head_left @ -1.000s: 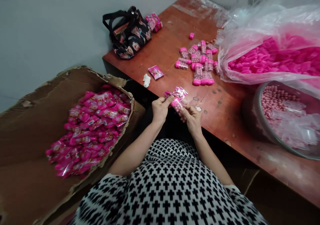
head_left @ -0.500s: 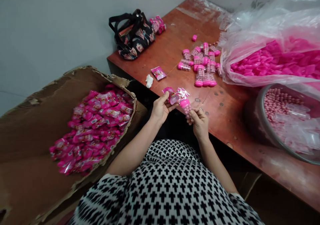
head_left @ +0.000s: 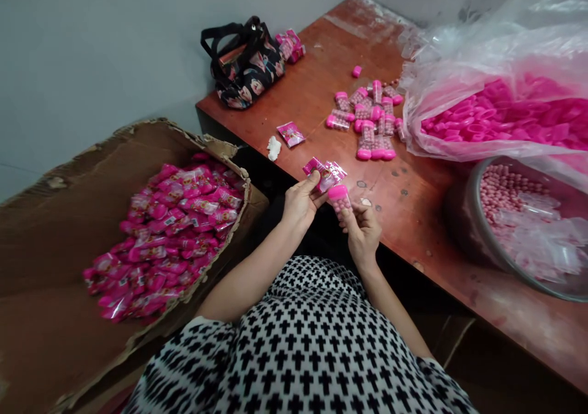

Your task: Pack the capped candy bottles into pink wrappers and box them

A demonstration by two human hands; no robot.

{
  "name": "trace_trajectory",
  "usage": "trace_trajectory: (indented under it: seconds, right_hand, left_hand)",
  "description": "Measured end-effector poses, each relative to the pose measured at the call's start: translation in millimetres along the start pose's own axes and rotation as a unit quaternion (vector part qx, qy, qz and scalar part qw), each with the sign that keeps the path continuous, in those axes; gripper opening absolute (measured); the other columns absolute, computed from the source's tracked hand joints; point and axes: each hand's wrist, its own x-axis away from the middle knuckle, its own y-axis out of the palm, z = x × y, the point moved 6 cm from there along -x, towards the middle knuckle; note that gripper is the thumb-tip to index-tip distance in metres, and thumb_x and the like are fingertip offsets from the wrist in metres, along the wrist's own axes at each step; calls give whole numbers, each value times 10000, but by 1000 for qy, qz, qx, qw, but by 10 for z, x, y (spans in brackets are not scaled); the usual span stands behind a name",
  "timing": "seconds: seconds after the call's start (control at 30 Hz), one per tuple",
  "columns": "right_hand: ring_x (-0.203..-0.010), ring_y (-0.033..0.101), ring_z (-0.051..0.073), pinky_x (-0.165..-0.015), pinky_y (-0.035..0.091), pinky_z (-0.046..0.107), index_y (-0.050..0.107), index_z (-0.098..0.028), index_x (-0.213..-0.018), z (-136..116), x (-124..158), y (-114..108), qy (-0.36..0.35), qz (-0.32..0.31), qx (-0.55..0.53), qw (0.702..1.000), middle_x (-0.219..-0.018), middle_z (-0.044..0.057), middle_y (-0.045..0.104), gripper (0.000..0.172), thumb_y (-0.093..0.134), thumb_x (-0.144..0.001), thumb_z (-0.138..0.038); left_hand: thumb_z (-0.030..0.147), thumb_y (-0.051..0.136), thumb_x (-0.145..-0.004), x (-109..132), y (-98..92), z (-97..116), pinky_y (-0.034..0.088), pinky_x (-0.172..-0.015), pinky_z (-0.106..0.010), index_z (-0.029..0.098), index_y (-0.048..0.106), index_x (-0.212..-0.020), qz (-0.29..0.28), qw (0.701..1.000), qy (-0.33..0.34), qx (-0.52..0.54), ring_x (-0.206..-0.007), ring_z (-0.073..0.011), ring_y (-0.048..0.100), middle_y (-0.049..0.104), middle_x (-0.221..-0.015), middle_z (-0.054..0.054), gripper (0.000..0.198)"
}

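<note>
Near the table's front edge, my left hand (head_left: 301,203) pinches a shiny pink printed wrapper (head_left: 327,176) between thumb and fingers. Just to its right, my right hand (head_left: 362,233) grips a small clear bottle of pink candy balls (head_left: 340,199) by its lower end, its bright pink cap pointing up and toward the wrapper. The cap is close to the wrapper; whether they touch I cannot tell. A flat pink packet (head_left: 291,135) lies on the table beyond my left hand, beside a crumpled white scrap (head_left: 274,149). Several filled bottles (head_left: 367,133) with pink caps are grouped farther back.
A cardboard box (head_left: 59,218) on the left holds many wrapped pink packages (head_left: 169,230). On the table (head_left: 316,83) sit a floral black handbag (head_left: 250,74), a clear plastic bag of pink caps (head_left: 500,117), and a grey tub (head_left: 473,218) with pink balls and clear bottles.
The bottle in my right hand has shifted slightly left and down, tilting toward the wrapper. My left hand has moved a little right, and the wrapper looks flatter.
</note>
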Motion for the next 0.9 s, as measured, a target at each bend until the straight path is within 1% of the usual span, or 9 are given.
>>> trace_trajectory:
  seconds: [0.13,0.23,0.33,0.43,0.5,0.57,0.67,0.8,0.9]
  right_hand:
    - [-552,572,84,-494,469,216,595,-179,-922,24,-4,18,-15,14,22,1000,-728,-13,641,242,634,-782,-373]
    - [-543,570,82,-485,465,213,593,-174,-928,30,-23,27,-7,17,17,1000,-718,-15,633,252,632,-783,-378]
    - [-517,564,78,-451,446,202,592,-165,-918,28,-33,46,12,15,1,1000,-701,-15,634,264,638,-777,-384]
    - [-484,562,75,-415,422,192,589,-159,-897,46,-43,86,47,-4,-33,998,-677,-17,640,270,639,-773,-394]
    - [-472,562,75,-402,413,190,584,-159,-887,65,-53,109,67,-16,-54,996,-670,-18,646,271,637,-773,-399]
    - [-472,563,75,-402,415,190,579,-161,-881,72,-67,111,72,-14,-63,995,-673,-17,651,265,637,-773,-397]
    - [-481,563,73,-409,423,188,575,-168,-873,62,-87,96,50,-3,-54,997,-681,-20,652,245,647,-768,-377]
    - [-508,555,71,-429,435,192,581,-174,-877,50,-94,69,10,10,-24,1000,-718,-13,653,230,652,-765,-362]
    - [-526,560,76,-445,447,200,590,-176,-893,51,-96,40,-1,20,1,1000,-740,-6,655,249,661,-755,-370]
  left_hand:
    - [270,773,-644,43,44,-23,531,-685,-269,107,631,-747,-11,1000,-9,10,-627,-118,636,673,-709,-40,239]
    - [297,782,-630,61,62,-32,525,-695,-278,108,620,-737,-22,1000,-1,4,-635,-122,636,667,-695,-36,271]
    - [330,786,-617,69,90,-46,510,-644,-255,107,608,-715,-44,999,9,-12,-595,-112,618,651,-658,-25,302]
    - [344,784,-616,72,139,-56,480,-577,-217,111,599,-701,-73,997,15,-22,-555,-91,589,638,-640,-11,309]
    - [345,781,-619,72,177,-57,472,-564,-206,112,601,-713,-92,995,16,-26,-563,-87,587,639,-654,-10,308]
    - [343,782,-617,73,216,-65,474,-568,-207,111,607,-730,-112,993,12,-37,-573,-88,587,638,-662,-9,312]
    - [315,802,-586,69,249,-93,472,-569,-209,112,611,-759,-129,990,2,-60,-558,-83,576,627,-652,1,328]
    - [315,814,-560,48,236,-152,473,-570,-220,95,621,-770,-126,988,-22,-86,-558,-93,583,634,-648,-18,361]
    - [342,815,-546,32,222,-172,475,-565,-237,78,632,-729,-121,986,-33,-109,-553,-107,587,632,-622,-35,370]
